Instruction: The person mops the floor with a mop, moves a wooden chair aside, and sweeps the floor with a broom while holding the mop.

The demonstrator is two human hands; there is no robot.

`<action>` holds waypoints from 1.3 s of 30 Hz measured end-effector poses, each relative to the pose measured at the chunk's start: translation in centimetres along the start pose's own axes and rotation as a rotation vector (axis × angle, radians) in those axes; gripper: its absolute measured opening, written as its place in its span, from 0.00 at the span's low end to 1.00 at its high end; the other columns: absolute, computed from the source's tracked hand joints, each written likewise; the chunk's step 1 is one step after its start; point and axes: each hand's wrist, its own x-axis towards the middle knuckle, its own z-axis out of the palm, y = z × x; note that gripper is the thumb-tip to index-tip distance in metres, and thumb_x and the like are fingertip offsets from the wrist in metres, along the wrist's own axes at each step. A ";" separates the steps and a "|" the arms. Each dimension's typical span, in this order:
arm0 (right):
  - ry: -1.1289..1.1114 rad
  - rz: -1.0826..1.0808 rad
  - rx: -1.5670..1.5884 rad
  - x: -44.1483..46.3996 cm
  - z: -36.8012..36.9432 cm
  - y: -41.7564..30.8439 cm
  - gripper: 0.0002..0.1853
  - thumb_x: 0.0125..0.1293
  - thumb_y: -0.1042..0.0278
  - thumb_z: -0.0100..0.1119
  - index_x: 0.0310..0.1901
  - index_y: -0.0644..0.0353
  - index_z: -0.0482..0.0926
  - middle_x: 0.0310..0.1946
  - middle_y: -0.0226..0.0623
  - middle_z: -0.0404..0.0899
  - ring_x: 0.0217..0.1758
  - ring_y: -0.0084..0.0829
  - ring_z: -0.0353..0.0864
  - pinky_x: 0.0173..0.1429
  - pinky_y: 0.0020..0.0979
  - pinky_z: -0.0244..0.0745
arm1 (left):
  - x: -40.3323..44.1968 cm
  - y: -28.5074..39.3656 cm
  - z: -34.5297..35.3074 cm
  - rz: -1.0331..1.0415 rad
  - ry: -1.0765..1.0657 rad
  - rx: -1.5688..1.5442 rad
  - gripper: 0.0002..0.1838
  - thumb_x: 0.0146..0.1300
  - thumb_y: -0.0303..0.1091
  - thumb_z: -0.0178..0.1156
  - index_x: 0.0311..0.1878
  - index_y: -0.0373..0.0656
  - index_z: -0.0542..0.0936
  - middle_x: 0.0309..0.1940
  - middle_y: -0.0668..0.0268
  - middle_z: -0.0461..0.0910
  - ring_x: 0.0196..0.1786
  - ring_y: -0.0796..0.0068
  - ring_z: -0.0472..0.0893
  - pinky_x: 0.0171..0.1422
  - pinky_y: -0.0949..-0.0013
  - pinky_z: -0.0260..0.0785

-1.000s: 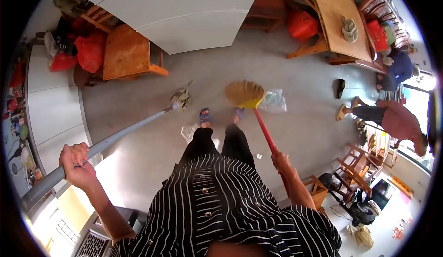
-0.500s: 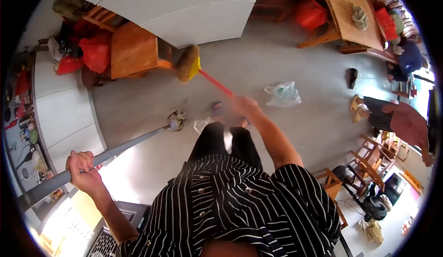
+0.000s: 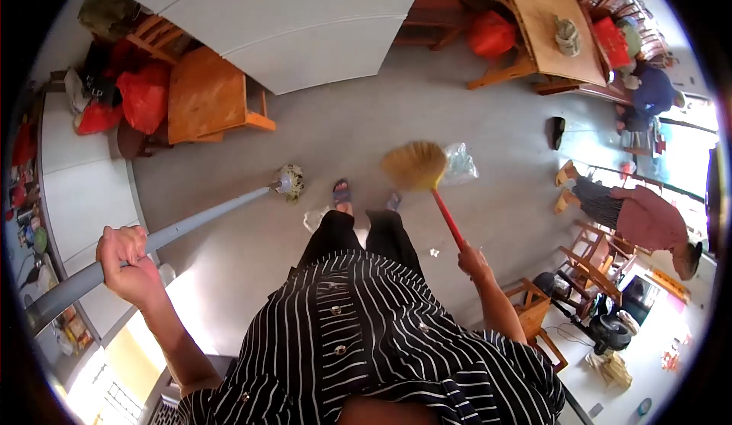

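Left fingers clasped the mop; right fingers gripped the broom handle, likely light and best held there.

What looks like a home's living space, a wooden table over there, wooden chairs, red plastic bags beside one, a white-fronted counter crowded with small items, a loose dark shoe on the floor
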 end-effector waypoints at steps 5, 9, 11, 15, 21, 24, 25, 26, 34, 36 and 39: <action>0.021 0.097 0.353 -8.8 -5.1 -2.2 0.16 0.64 0.65 0.46 0.53 0.56 0.67 0.17 0.43 0.74 0.14 0.37 0.75 0.14 0.38 0.71 | 0.7 2.0 2.1 0.054 -0.081 -0.185 0.21 0.65 0.35 0.42 0.15 0.50 0.53 0.11 0.72 0.52 0.19 0.78 0.53 0.35 0.70 0.53; 0.195 0.036 0.463 -7.1 -7.5 -5.6 0.15 0.65 0.65 0.46 0.53 0.55 0.68 0.16 0.42 0.72 0.14 0.35 0.74 0.16 0.37 0.69 | 0.7 3.4 5.0 0.107 -0.159 -0.263 0.19 0.65 0.33 0.41 0.17 0.50 0.53 0.11 0.72 0.52 0.19 0.78 0.52 0.34 0.70 0.51; 0.227 -0.030 0.506 -1.9 -8.8 -6.5 0.18 0.63 0.67 0.47 0.55 0.54 0.65 0.22 0.50 0.73 0.23 0.47 0.74 0.25 0.43 0.69 | 0.7 3.5 6.5 0.121 -0.249 -0.264 0.18 0.65 0.33 0.41 0.17 0.50 0.54 0.11 0.72 0.53 0.19 0.78 0.52 0.35 0.69 0.52; 0.303 -0.072 0.459 13.5 -9.8 -9.0 0.23 0.60 0.68 0.46 0.58 0.54 0.61 0.33 0.59 0.76 0.38 0.60 0.75 0.39 0.53 0.70 | 0.7 -0.1 10.7 0.095 -0.279 -0.110 0.17 0.64 0.33 0.44 0.18 0.47 0.59 0.15 0.70 0.57 0.24 0.75 0.59 0.43 0.65 0.59; 0.048 0.056 0.535 22.8 -11.8 -9.2 0.16 0.63 0.63 0.43 0.51 0.56 0.64 0.31 0.56 0.78 0.33 0.57 0.77 0.38 0.53 0.72 | -0.6 -5.4 19.4 0.126 -0.163 0.063 0.14 0.64 0.33 0.48 0.21 0.43 0.65 0.20 0.67 0.62 0.31 0.71 0.64 0.52 0.60 0.60; 0.255 -0.099 0.339 21.9 -3.7 -2.2 0.19 0.62 0.65 0.44 0.54 0.57 0.61 0.34 0.57 0.78 0.35 0.58 0.77 0.40 0.55 0.70 | 0.0 -5.4 19.9 0.009 -0.319 -0.171 0.16 0.65 0.36 0.48 0.20 0.46 0.61 0.18 0.70 0.58 0.28 0.74 0.59 0.48 0.62 0.60; 0.217 -0.032 0.313 19.0 -2.8 -0.6 0.19 0.61 0.65 0.44 0.55 0.56 0.61 0.34 0.57 0.77 0.36 0.58 0.76 0.41 0.56 0.69 | -0.3 -5.5 21.0 0.030 -0.288 -0.115 0.17 0.65 0.36 0.48 0.19 0.47 0.59 0.18 0.70 0.56 0.28 0.74 0.58 0.47 0.63 0.59; 0.173 0.027 0.346 16.6 -1.6 1.4 0.20 0.61 0.65 0.45 0.55 0.54 0.60 0.34 0.59 0.77 0.38 0.59 0.76 0.43 0.57 0.68 | -0.7 -5.5 22.4 0.053 -0.259 -0.062 0.18 0.65 0.36 0.48 0.19 0.48 0.58 0.17 0.71 0.55 0.27 0.75 0.56 0.45 0.64 0.58; -0.052 0.303 0.558 -0.6 -6.8 8.8 0.22 0.60 0.64 0.49 0.57 0.55 0.65 0.30 0.57 0.77 0.34 0.56 0.77 0.37 0.49 0.73 | -1.7 -6.9 26.3 0.112 -0.270 -0.080 0.21 0.62 0.33 0.49 0.15 0.49 0.54 0.15 0.73 0.50 0.23 0.78 0.52 0.34 0.69 0.50; -0.050 0.410 0.722 -2.6 -10.7 8.1 0.21 0.61 0.63 0.49 0.57 0.52 0.67 0.30 0.56 0.77 0.33 0.56 0.77 0.36 0.48 0.73 | -2.5 -7.0 27.5 0.124 -0.239 -0.090 0.21 0.62 0.33 0.49 0.15 0.49 0.54 0.14 0.74 0.50 0.22 0.79 0.52 0.33 0.70 0.50; 0.166 0.353 0.785 0.5 -9.9 10.3 0.20 0.62 0.62 0.48 0.57 0.50 0.68 0.31 0.57 0.77 0.33 0.56 0.77 0.35 0.49 0.72 | -3.5 -7.1 29.3 0.129 -0.264 -0.083 0.21 0.61 0.33 0.50 0.14 0.49 0.54 0.14 0.74 0.50 0.21 0.80 0.53 0.32 0.71 0.51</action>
